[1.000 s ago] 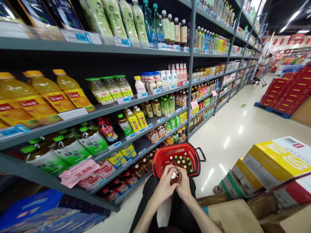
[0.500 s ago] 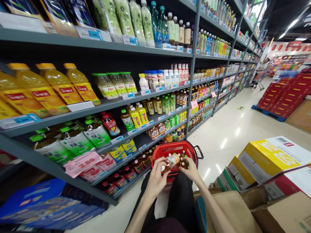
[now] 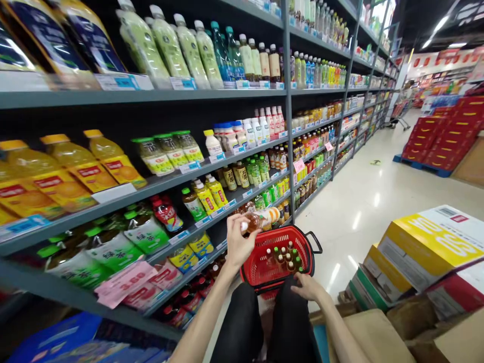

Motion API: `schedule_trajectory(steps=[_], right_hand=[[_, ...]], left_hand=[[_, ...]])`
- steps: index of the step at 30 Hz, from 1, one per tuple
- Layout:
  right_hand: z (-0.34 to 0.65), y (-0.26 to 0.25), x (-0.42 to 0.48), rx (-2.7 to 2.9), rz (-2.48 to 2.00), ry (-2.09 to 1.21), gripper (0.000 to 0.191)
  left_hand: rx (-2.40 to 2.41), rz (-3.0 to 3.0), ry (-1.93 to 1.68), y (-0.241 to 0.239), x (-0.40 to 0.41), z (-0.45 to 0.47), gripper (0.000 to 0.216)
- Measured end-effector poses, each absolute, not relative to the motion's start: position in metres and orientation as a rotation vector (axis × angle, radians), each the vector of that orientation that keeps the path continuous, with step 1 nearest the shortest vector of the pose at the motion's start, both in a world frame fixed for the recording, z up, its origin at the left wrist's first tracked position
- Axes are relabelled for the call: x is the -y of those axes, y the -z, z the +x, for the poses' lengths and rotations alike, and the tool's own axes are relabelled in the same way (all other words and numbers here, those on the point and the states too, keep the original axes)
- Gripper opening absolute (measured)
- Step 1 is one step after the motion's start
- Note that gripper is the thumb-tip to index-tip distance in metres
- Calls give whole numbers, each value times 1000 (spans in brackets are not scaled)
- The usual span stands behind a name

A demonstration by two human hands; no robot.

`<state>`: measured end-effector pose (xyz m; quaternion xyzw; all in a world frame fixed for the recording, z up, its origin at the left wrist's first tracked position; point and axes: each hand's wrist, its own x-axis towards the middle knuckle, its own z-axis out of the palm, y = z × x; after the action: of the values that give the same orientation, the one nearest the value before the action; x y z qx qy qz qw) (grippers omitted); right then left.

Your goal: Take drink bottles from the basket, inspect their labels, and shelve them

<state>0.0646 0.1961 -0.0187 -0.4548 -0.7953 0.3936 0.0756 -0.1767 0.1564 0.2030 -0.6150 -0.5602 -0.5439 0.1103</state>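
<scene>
My left hand (image 3: 239, 244) is closed around the capped end of a drink bottle (image 3: 266, 218) with a white cap and an orange-and-white label. The bottle is tilted nearly level, its base pointing right toward the lower shelf, above the far left rim of the red shopping basket (image 3: 254, 264). Inside that basket, several small bottles (image 3: 289, 259) stand upright, mostly with brown, green or white caps. By the basket's near right corner is my right hand (image 3: 307, 287), empty, with its fingers apart; whether it touches the rim I cannot tell.
Drink shelves (image 3: 212, 169) run along the left, with orange juice bottles (image 3: 109, 164) and green-capped tea bottles (image 3: 145, 232). Cartons (image 3: 434, 247) are piled close on my right. Red boxes (image 3: 438, 138) on a blue pallet stand farther up the aisle, near a shopping cart (image 3: 397, 113).
The bottle has gone from over the basket up and left toward the shelf in my left hand. My right hand has drawn back from the bottles in the basket. The view has shifted slightly.
</scene>
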Motion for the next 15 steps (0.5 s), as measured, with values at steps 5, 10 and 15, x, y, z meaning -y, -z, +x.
schedule_trajectory(steps=[5,10,15], right_hand=[[66,5,-187,2538,-1455,-1256,45],[58,7,-183,2594,-1466,-1227,50],[51,44,-181,2540,-1567,-1139,48]], left_hand=[[1645,-1742,1593,-213,-242,-186,40],[1645,-1737,1589,-231,-347,-192,43],[1614,-1819,1535,-239,-465,-206,43]])
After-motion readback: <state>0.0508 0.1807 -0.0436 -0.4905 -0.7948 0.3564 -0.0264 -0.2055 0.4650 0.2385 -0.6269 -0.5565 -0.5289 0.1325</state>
